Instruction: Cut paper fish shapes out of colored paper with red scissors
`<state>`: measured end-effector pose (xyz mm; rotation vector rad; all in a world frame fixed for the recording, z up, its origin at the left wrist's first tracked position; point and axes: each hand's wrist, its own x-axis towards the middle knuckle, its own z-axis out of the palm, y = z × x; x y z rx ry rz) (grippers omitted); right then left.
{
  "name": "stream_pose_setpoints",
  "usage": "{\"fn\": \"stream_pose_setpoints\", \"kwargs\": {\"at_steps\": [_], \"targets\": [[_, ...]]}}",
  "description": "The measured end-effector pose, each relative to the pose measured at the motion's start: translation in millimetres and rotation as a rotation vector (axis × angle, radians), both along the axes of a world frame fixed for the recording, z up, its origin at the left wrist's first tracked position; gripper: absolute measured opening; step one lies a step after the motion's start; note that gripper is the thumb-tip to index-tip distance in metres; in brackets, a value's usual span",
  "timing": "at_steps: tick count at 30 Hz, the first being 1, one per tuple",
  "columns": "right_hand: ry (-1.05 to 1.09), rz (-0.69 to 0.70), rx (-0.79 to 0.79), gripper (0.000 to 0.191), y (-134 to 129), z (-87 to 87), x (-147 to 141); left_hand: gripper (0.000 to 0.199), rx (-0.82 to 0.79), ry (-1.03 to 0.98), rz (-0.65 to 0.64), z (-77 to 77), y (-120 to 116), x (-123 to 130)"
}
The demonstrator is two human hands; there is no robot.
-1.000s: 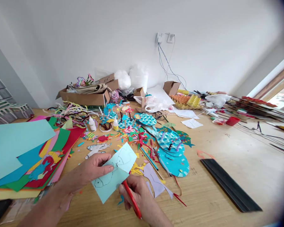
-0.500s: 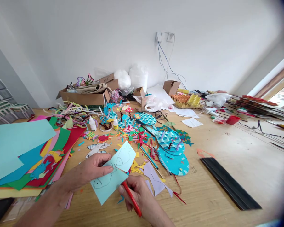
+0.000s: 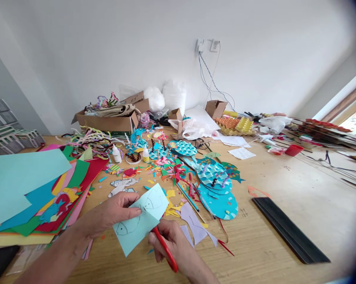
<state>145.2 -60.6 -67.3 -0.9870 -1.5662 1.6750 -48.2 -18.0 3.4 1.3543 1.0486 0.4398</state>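
A light blue paper [image 3: 130, 231] with two fish outlines drawn on it is pinched in my left hand [image 3: 118, 211], the thumb lying on top between the drawings. A slit runs into the paper from its right edge, between the two fish. My right hand [image 3: 172, 242] grips red-handled scissors [image 3: 165, 248], whose blades are mostly hidden at the paper. White fish cutouts [image 3: 123, 185] lie just beyond my left hand. Purple paper scraps [image 3: 194, 225] and yellow scraps [image 3: 173, 203] are on the table close to my right hand.
Stacked coloured sheets [image 3: 21, 185] cover the left side. Glue bottles [image 3: 116, 154], small scraps and blue woven paper fish [image 3: 215, 177] lie ahead. A black tray [image 3: 290, 230] rests at the right. Behind is a cardboard box [image 3: 107, 121] of craft supplies.
The upper part of the paper has tilted down and slightly left. Both hands keep nearly the same place and hold. The view has shifted slightly.
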Motion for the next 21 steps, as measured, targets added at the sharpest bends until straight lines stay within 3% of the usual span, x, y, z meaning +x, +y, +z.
{"fn": "stream_pose_setpoints", "kwargs": {"at_steps": [9, 21], "targets": [[0.073, 0.071, -0.111, 0.057, 2, 4.4, 2, 0.039, -0.173, -0.154, 0.084, -0.8, -2, 4], [-0.039, 0.018, -0.061, 0.026, -1, 2.4, -2, 0.039, -0.184, -0.171, 0.046, -10.8, -3, 7]]}}
